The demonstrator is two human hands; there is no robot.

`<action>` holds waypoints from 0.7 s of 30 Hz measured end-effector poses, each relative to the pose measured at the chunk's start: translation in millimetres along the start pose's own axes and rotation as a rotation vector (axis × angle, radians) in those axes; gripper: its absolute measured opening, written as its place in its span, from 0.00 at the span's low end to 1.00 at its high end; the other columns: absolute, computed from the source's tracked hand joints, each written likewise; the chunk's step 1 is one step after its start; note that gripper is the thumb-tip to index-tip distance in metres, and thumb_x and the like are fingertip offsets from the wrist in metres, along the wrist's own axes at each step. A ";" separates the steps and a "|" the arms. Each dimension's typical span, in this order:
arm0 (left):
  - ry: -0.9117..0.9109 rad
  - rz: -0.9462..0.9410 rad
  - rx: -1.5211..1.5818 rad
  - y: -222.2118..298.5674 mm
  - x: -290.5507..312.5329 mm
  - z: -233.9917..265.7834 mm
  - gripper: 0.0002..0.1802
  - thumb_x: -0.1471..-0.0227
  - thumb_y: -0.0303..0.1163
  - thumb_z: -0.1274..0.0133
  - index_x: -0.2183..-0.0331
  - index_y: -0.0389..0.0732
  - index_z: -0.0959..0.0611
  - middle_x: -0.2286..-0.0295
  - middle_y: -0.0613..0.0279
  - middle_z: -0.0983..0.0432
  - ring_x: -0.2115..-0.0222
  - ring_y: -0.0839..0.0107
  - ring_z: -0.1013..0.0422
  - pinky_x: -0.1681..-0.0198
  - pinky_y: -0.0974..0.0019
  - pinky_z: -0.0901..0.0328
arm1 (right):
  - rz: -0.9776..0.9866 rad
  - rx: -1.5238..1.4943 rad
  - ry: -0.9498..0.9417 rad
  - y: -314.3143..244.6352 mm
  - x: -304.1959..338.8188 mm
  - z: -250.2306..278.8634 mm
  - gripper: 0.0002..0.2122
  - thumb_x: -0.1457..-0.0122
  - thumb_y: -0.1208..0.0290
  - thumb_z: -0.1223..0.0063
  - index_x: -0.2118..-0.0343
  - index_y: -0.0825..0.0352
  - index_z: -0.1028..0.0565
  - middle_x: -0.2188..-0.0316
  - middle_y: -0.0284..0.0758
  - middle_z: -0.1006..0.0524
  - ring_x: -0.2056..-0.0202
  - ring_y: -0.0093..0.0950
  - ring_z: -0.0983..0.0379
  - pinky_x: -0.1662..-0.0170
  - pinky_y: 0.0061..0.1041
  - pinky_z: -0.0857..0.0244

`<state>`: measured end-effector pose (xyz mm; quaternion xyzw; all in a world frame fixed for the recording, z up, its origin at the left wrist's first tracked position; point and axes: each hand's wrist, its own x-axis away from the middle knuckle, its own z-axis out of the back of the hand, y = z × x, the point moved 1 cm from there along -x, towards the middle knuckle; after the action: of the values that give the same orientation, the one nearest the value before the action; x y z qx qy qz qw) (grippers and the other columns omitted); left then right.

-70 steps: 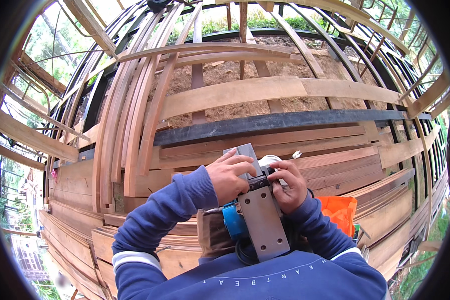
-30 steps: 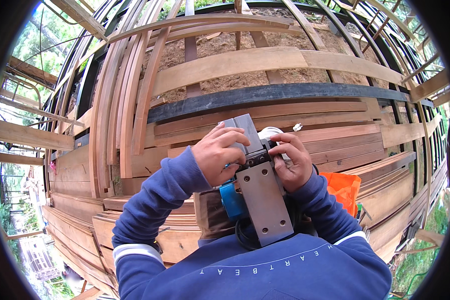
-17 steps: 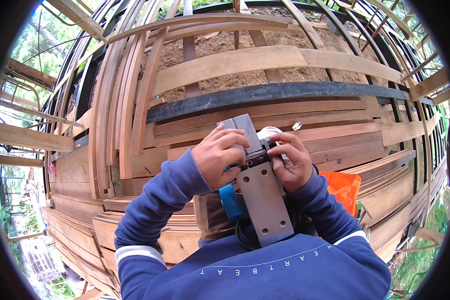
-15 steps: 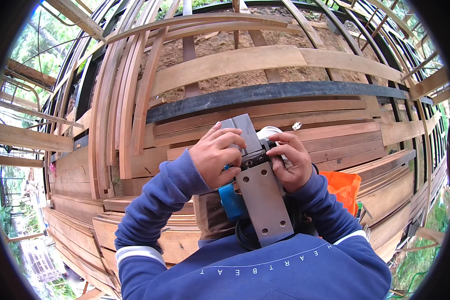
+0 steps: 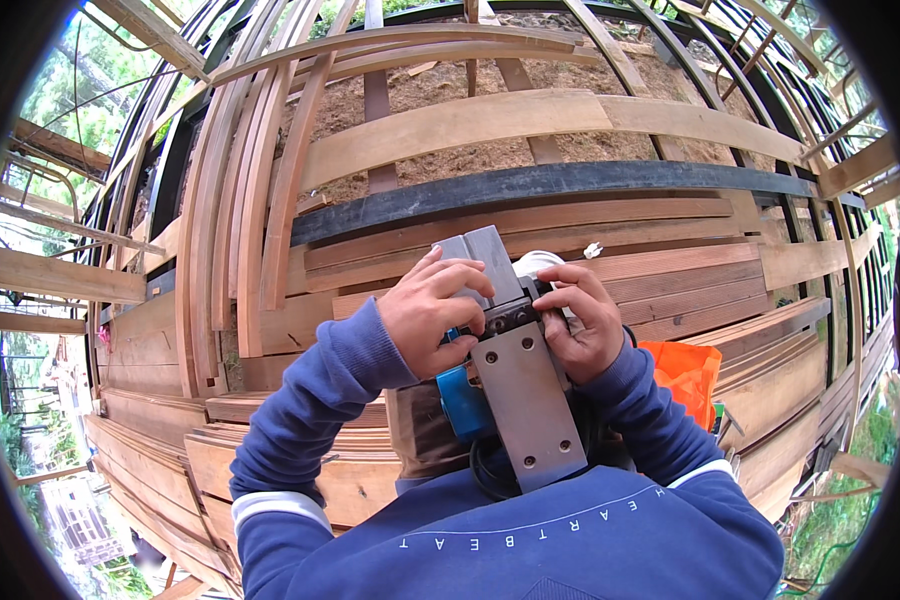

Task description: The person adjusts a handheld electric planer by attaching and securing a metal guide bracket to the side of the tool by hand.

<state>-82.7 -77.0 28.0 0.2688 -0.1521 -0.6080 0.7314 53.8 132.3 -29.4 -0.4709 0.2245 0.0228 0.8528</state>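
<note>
An electric hand planer (image 5: 535, 415) lies upside down against my lap, its flat metal sole facing up. Part of its blue body (image 5: 460, 400) shows on the left side. Across the sole, between the long plate and the shorter grey plate (image 5: 485, 258), sits the dark cutter drum (image 5: 510, 318). My left hand (image 5: 432, 312) is closed round the planer's left side, fingers curled over the shorter plate and thumb by the drum. At the drum's right end, my right hand (image 5: 585, 328) is closed, thumb and fingers pinched against the planer. Any small part between those fingers is hidden.
Stacked boards (image 5: 685, 285) lie in front and to the right, with a white plug (image 5: 593, 251) on them. A black beam (image 5: 550, 185) crosses beyond. An orange bag (image 5: 682, 378) sits by my right forearm. Long timbers (image 5: 238, 220) stretch away at the left.
Almost nothing differs. Both hands stay on the planer, with only a very slight shift of the left hand and the tool.
</note>
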 end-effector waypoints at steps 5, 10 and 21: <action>-0.018 -0.032 -0.040 -2.8 -1.8 -6.6 0.10 0.59 0.22 0.41 0.70 0.46 0.17 0.53 0.59 0.28 0.40 0.54 0.37 0.35 0.32 0.51 | -0.009 -0.005 0.000 -0.2 0.1 0.0 0.09 0.52 0.86 0.49 0.67 0.69 0.22 0.54 0.45 0.24 0.51 0.42 0.26 0.46 0.35 0.32; 0.034 -0.003 -0.017 -2.0 -2.4 -5.8 0.09 0.58 0.22 0.41 0.71 0.45 0.18 0.54 0.60 0.28 0.41 0.54 0.37 0.35 0.32 0.50 | -0.009 -0.004 0.003 1.7 1.1 -0.1 0.09 0.52 0.86 0.49 0.67 0.69 0.22 0.55 0.45 0.24 0.51 0.42 0.26 0.47 0.35 0.32; 0.045 -0.031 -0.057 1.4 -1.7 -10.1 0.06 0.58 0.24 0.43 0.72 0.44 0.18 0.56 0.59 0.27 0.42 0.55 0.35 0.36 0.32 0.49 | 0.001 -0.007 0.002 0.8 0.4 0.2 0.09 0.52 0.85 0.48 0.67 0.69 0.22 0.55 0.45 0.24 0.52 0.42 0.25 0.47 0.35 0.31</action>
<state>-76.5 -73.1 20.8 0.2637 -0.1138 -0.6172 0.7325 54.1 132.9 -30.1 -0.4738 0.2257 0.0234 0.8509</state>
